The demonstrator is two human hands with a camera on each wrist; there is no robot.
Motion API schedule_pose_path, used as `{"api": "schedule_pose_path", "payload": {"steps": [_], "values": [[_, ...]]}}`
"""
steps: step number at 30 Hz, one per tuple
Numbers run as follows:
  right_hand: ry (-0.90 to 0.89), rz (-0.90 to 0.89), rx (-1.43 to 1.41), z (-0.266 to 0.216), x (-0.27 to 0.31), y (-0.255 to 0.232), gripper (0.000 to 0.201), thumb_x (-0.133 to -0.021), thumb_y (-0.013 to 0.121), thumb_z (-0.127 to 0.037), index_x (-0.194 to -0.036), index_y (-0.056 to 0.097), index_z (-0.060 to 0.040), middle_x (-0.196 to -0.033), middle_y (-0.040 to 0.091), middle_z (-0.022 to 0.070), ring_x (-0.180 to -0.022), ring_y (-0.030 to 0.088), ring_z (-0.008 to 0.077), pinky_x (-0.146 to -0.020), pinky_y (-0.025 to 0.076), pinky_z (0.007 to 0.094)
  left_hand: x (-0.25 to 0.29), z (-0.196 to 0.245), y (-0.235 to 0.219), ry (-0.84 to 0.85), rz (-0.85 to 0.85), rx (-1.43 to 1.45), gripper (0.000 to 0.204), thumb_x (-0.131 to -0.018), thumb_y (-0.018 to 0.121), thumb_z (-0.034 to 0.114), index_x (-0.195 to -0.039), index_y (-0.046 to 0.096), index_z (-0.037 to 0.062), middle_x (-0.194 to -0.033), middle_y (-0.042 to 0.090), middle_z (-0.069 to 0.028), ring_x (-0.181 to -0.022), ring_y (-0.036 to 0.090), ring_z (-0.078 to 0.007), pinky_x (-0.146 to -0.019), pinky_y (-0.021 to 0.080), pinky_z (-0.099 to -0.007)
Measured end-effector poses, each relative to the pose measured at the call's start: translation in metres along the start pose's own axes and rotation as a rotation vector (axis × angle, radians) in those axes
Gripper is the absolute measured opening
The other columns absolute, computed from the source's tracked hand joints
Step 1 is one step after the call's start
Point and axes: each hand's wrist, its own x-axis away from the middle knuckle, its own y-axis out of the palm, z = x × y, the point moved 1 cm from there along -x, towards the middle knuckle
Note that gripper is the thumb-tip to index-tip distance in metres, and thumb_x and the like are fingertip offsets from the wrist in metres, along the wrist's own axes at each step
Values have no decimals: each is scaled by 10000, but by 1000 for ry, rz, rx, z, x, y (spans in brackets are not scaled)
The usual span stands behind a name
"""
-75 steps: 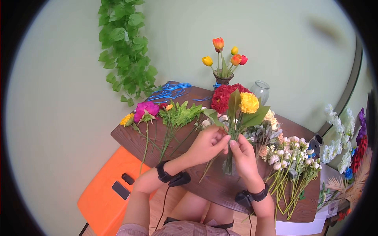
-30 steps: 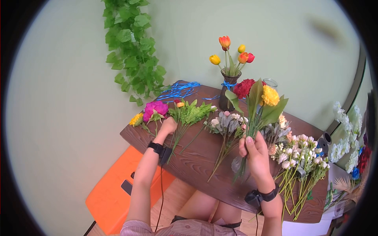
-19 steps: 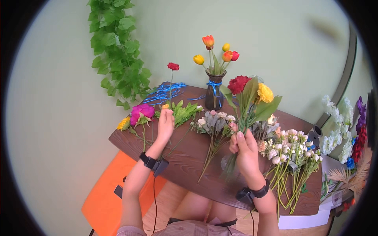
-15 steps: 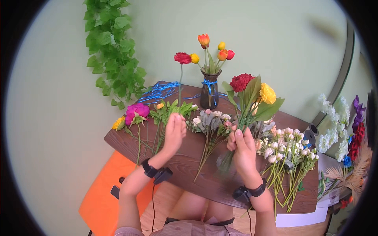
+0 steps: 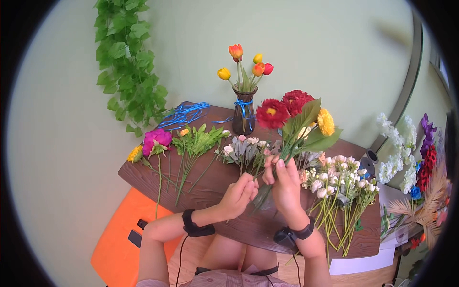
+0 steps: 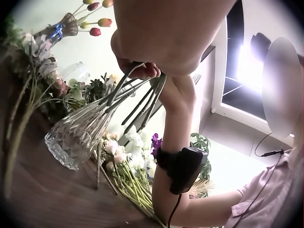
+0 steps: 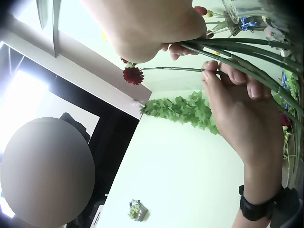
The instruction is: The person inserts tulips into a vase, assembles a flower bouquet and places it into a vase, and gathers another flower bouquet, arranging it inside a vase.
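In the head view, my right hand (image 5: pixel 287 189) grips a bunch of green stems, topped by a dark red bloom (image 5: pixel 297 100), a yellow bloom (image 5: pixel 326 122) and broad leaves (image 5: pixel 306 118). My left hand (image 5: pixel 238 196), just left of it, pinches the thin stem of another red flower (image 5: pixel 272 114), whose head leans beside the bunch. The right wrist view shows that stem (image 7: pixel 175 69) between the left thumb and fingers. Below the hands, a clear ribbed glass vase (image 6: pixel 71 137) appears in the left wrist view, behind the lower stems.
A dark vase (image 5: pixel 244 112) of tulips stands at the table's back, near blue ribbons (image 5: pixel 186 115). A magenta flower (image 5: pixel 157 141) and green foliage (image 5: pixel 198 141) lie left; white blossoms (image 5: pixel 330 179) lie right. An orange surface (image 5: pixel 114 244) with a phone (image 5: pixel 135 238) is at lower left.
My left hand has gone from the bunch to the flowers at left, picked up a red flower and brought it back beside the bunch. My right hand has kept its grip on the stems.
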Motion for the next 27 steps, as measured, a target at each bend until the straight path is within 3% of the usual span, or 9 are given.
{"api": "schedule_pose_path", "payload": {"steps": [3, 6, 8, 17, 27], "values": [[-13, -22, -31, -1, 1, 3, 104, -917, 386, -164, -929, 420, -66, -896, 464, 74, -564, 357, 100, -543, 332, 241, -1, 0, -1, -47, 23, 64, 223, -954, 276, 212, -881, 395, 38, -571, 423, 2, -483, 362, -43, -441, 308, -196], [-60, -37, -82, -3, 1, 3, 105, -912, 386, -166, -925, 419, -67, -831, 448, 59, -549, 345, 97, -531, 324, 239, -2, -4, -2, -44, 80, 140, 220, -954, 281, 209, -882, 398, 38, -560, 424, 2, -470, 358, -45, -438, 310, -194], [0, -141, -145, -3, 2, -3, 120, -903, 395, -184, -916, 415, -66, -749, 407, 39, -536, 335, 95, -518, 313, 237, -2, -4, -2, -38, 106, 169, 219, -953, 283, 209, -884, 401, 39, -558, 427, 3, -468, 359, -44, -438, 310, -191], [14, -104, -29, -4, 4, 1, 281, -915, 369, -186, -1093, 425, 24, -702, 374, -1, -513, 293, 62, -493, 269, 210, -2, 3, 6, 5, 10, -46, 167, -939, 342, 170, -893, 419, 28, -562, 453, -29, -495, 442, -94, -479, 368, -253], [66, -63, 139, -10, 4, 3, 308, -923, 381, -215, -1036, 502, 44, -555, 339, -39, -510, 315, 43, -482, 280, 199, -9, 7, 6, 26, 25, -53, 148, -906, 417, 106, -848, 500, -2, -686, 537, -43, -586, 506, -72, -529, 420, -205]]}}
